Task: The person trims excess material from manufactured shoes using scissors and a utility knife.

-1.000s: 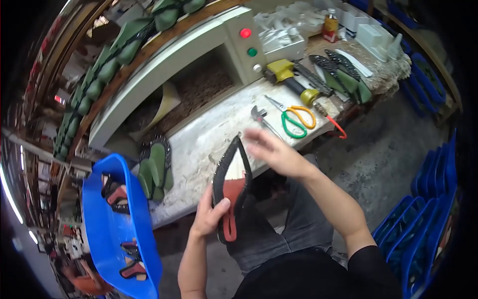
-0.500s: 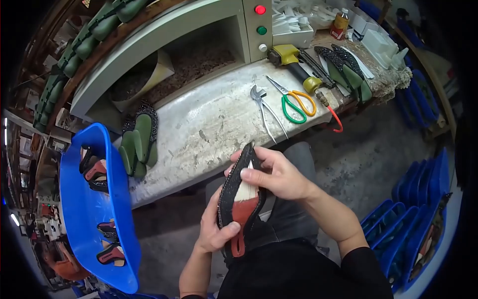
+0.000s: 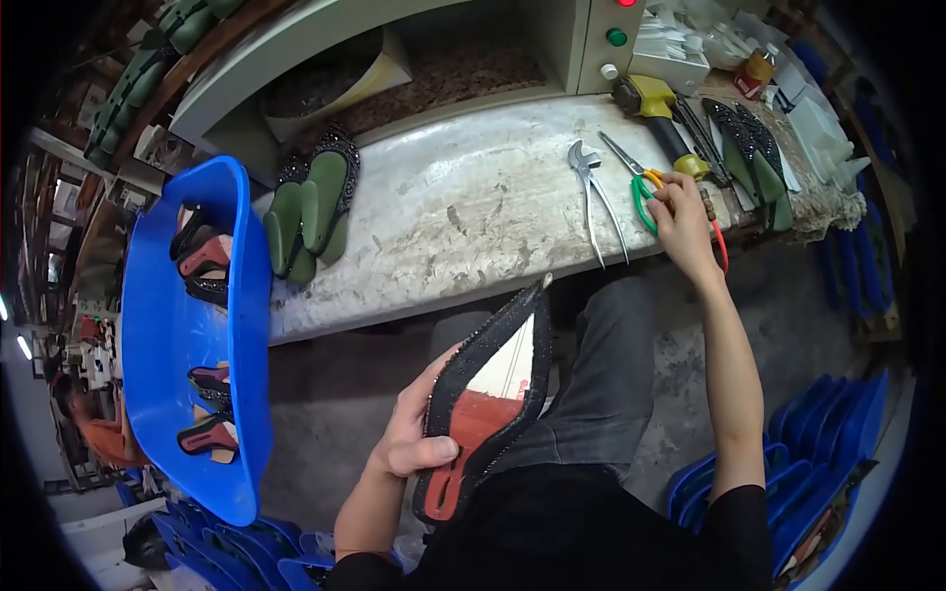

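Note:
My left hand (image 3: 412, 424) holds a black beaded shoe upper (image 3: 478, 443), thumb pressed on its red insole. The sole side faces up, showing a white board toward the pointed toe, with a slot in the red heel part. My right hand (image 3: 683, 229) is at the handles of the scissors (image 3: 642, 202), fingers curled over the orange loop, which they mostly cover. The green loop shows beside them, and the blades lie on the bench pointing away. Just left of the scissors lie metal lasting pincers (image 3: 591, 192), jaws toward the back.
A yellow-and-black air tool (image 3: 652, 103) with a red hose lies behind the scissors. Green shoe lasts (image 3: 325, 192) sit at the bench's left. A blue tub (image 3: 246, 325) holding several shoes stands beside the bench (image 3: 414, 227). Blue bins (image 3: 828, 443) are stacked at right.
My right hand has let go of the shoe and moved up and right to the scissors' handles. My left hand alone keeps the shoe. The view has shifted left.

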A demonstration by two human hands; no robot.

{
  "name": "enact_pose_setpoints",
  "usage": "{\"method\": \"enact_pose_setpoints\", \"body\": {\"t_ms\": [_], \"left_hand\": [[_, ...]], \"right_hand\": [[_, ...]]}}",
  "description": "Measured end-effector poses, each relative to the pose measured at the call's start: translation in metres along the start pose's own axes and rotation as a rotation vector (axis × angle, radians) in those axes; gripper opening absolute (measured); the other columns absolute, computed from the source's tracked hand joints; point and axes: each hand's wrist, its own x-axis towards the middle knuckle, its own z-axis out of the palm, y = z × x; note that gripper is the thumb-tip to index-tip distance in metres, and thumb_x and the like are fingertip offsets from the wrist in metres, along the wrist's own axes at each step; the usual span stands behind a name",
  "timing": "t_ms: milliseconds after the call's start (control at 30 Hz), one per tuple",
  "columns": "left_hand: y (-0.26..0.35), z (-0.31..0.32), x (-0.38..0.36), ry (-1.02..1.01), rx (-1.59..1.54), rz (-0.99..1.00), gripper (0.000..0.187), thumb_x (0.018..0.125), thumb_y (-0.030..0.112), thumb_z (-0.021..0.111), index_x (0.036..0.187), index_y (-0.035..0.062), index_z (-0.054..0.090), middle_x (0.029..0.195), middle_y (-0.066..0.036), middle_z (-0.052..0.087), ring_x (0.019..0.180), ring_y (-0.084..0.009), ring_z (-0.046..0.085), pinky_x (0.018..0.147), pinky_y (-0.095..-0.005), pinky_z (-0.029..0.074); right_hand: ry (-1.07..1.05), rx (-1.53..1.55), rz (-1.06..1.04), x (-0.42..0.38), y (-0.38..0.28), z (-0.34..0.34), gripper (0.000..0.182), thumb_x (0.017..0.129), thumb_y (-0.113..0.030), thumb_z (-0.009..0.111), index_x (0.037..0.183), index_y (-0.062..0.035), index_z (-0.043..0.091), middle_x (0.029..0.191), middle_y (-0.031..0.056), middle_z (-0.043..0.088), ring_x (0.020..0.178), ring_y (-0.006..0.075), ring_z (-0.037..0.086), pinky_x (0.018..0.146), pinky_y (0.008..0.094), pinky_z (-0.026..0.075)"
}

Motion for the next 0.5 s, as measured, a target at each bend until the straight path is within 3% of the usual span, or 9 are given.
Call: {"method": "enact_pose_setpoints", "body": {"t_ms": [100,167,200,267,333,367,433,500], "left_hand": [[0.001,-0.007,-0.005,-0.038,-0.043,-0.046,0.115,0.061,0.031,0.08,0.161,-0.0077,0.039,0.161,-0.024,0.05,0.145,-0.0375,0.05,0.123,-0.047,0.035],[-0.001,-0.011,-0.011,-0.029,-0.078,-0.066,0.116,0.059,0.032,0.08,0.16,-0.0088,0.04,0.159,-0.024,0.051,0.144,-0.0378,0.051,0.122,-0.047,0.036],[0.0,-0.014,-0.012,-0.034,-0.094,-0.077,0.117,0.058,0.032,0.08,0.159,-0.01,0.041,0.158,-0.025,0.052,0.142,-0.0381,0.053,0.122,-0.047,0.036],[0.003,-0.02,-0.014,-0.066,-0.122,-0.108,0.118,0.054,0.033,0.081,0.157,-0.0124,0.043,0.156,-0.027,0.054,0.139,-0.0388,0.056,0.121,-0.0469,0.038],[0.002,-0.029,-0.014,-0.118,-0.192,-0.122,0.119,0.053,0.034,0.081,0.156,-0.0139,0.043,0.154,-0.028,0.056,0.137,-0.0389,0.057,0.12,-0.0469,0.039],[0.001,-0.035,-0.017,-0.159,-0.257,-0.138,0.121,0.051,0.034,0.081,0.155,-0.0154,0.044,0.152,-0.029,0.057,0.136,-0.0391,0.059,0.12,-0.0468,0.04],[-0.002,-0.042,-0.023,-0.231,-0.385,-0.17,0.123,0.048,0.035,0.081,0.152,-0.0185,0.044,0.149,-0.031,0.059,0.132,-0.0394,0.061,0.118,-0.0466,0.041],[-0.003,-0.043,-0.024,-0.267,-0.424,-0.153,0.124,0.047,0.035,0.081,0.152,-0.0194,0.044,0.148,-0.032,0.059,0.131,-0.0394,0.062,0.117,-0.0465,0.042]], "right_hand": [[0.057,0.43,0.094,-0.002,-0.002,-0.019,0.03,0.091,-0.003,0.072,0.12,-0.0032,0.067,0.127,0.0137,0.065,0.103,0.0244,0.062,0.089,0.0374,0.053],[-0.128,0.978,0.395,-0.019,-0.044,-0.063,0.038,0.085,-0.003,0.08,0.12,-0.0037,0.066,0.123,0.0115,0.065,0.089,0.0199,0.063,0.077,0.0354,0.053],[-0.142,0.978,0.397,-0.024,-0.075,-0.085,0.038,0.085,-0.003,0.08,0.12,-0.0037,0.066,0.123,0.0115,0.065,0.089,0.0199,0.063,0.077,0.0354,0.053],[-0.332,0.973,0.32,-0.037,-0.13,-0.116,0.042,0.083,-0.025,0.09,0.114,-0.0066,0.069,0.112,0.0105,0.066,0.084,0.0166,0.062,0.069,0.0293,0.048],[-0.302,0.515,-0.225,-0.047,-0.134,-0.121,0.059,0.071,-0.032,0.097,0.117,-0.006,0.071,0.118,0.0128,0.066,0.084,0.0196,0.061,0.069,0.0314,0.05],[-0.296,0.505,-0.217,-0.05,-0.146,-0.13,0.059,0.071,-0.032,0.097,0.117,-0.006,0.071,0.118,0.0128,0.066,0.084,0.0196,0.061,0.069,0.0314,0.05],[-0.515,0.443,-0.202,-0.048,-0.178,-0.154,0.06,0.067,-0.013,0.091,0.124,-0.009,0.073,0.125,0.0149,0.065,0.083,0.0232,0.059,0.076,0.0369,0.051],[-0.524,0.394,-0.262,-0.044,-0.186,-0.158,0.061,0.068,-0.015,0.09,0.126,-0.0098,0.073,0.127,0.0152,0.064,0.085,0.0241,0.059,0.078,0.038,0.05]]}}
